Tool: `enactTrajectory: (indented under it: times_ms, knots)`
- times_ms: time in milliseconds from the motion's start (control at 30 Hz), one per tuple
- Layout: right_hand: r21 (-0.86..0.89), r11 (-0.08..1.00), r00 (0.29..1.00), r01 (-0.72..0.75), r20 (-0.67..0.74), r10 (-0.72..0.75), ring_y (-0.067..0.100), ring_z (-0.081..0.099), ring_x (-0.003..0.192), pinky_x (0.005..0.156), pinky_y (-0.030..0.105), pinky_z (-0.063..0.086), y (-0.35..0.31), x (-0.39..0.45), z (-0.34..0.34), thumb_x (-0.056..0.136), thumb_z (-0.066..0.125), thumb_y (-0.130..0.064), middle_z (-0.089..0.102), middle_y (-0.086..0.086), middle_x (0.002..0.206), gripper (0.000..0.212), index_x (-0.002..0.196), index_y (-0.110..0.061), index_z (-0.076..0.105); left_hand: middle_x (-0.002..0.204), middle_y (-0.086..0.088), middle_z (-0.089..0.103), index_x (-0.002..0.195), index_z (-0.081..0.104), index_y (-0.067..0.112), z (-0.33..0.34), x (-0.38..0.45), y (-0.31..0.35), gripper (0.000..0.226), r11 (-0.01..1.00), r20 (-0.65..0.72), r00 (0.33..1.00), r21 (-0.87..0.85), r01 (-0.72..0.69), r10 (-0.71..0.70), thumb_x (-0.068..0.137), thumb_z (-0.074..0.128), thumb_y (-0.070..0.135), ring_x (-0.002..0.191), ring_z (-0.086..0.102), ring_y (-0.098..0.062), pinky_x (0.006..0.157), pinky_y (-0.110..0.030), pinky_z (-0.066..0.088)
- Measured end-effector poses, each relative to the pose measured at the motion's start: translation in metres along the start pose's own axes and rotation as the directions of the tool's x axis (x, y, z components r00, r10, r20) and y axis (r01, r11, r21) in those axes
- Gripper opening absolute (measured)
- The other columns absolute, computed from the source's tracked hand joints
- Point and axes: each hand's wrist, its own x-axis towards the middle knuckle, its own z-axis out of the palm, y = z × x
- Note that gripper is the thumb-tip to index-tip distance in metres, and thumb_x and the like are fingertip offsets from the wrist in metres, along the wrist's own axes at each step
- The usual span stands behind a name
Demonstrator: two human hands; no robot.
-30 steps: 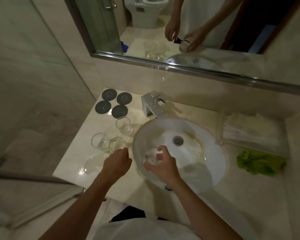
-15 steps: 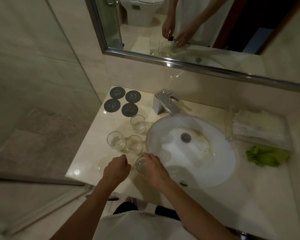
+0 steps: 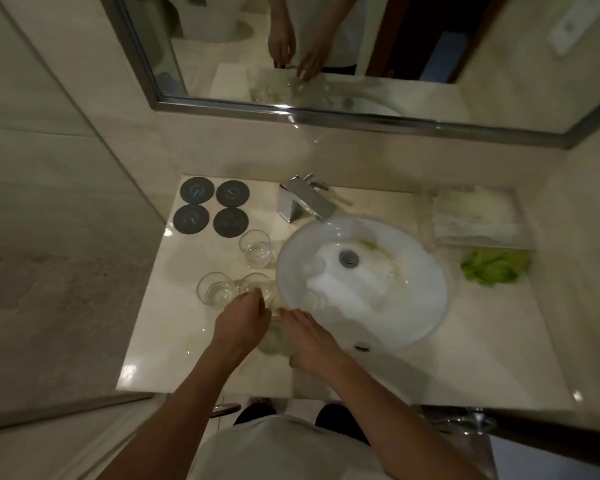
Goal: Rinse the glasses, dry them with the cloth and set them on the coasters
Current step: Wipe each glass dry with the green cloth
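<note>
On the pale marble counter [image 3: 465, 358], left of the round white sink [image 3: 426, 306]: four dark round coasters [image 3: 213, 211] in a two-by-two block at the back corner, all bare. Nearer, three clear glasses upright: one glass [image 3: 256, 249] just in front of the coasters and close to the sink rim, a second glass [image 3: 215, 291] further forward and to the left, a third glass [image 3: 257, 287] right beside it and hard against the sink rim. Contents of these too faint to tell; seemingly only a wet shine inside.

At the front edge, a fourth glass [image 3: 272, 337] between the two hands, low over the counter just left of the sink. Right hand [image 3: 312, 339] wrapped round its right side, fingers [image 3: 293, 317] curled over the top. Left hand [image 3: 239, 323] close against the other side, fingers bunched near the rim; whether gripping the glass or only touching it, cannot tell. Water inside or not, unclear through the blur.

Sink bowl holding only its metal drain [image 3: 349, 258] and brownish staining. Chrome tap [image 3: 305, 200] at the back rim. Green cloth [image 3: 494, 266] crumpled on the counter to the right of the sink, well apart from both hands, with a clear tray [image 3: 478, 239] of folded white towels [image 3: 475, 213] behind it. Mirror [image 3: 326, 46] above.
</note>
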Motion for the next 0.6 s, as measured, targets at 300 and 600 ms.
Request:
enactTrajectory:
  times_ms: [300,600]
  knots:
    - [0.024,0.988,0.964,-0.154,-0.214,0.156,0.026,0.048,0.125,0.091,0.039,0.046,0.100,-0.021,-0.068,0.095,0.058,-0.021,0.050,0.005,0.133,0.053,0.144,-0.019,0.037,0.079,-0.003,0.060,0.083,0.053,0.012,0.022,0.042,0.101,0.014,0.980,0.066,0.986,0.118,-0.161,0.154,0.092,0.051,0.021,0.073,0.060,-0.022,0.068,-0.036,0.054]
    - [0.110,0.917,0.871,-0.384,-0.285,0.399,0.027,0.049,0.124,0.093,0.036,0.046,0.249,-0.053,-0.135,0.094,0.058,-0.027,0.052,0.009,0.130,0.041,0.133,-0.016,0.049,0.096,-0.004,0.060,0.099,0.056,0.012,0.081,0.088,0.239,0.015,0.938,0.195,0.952,0.209,-0.276,0.237,0.091,0.048,0.021,0.088,0.061,-0.028,0.071,-0.035,0.049]
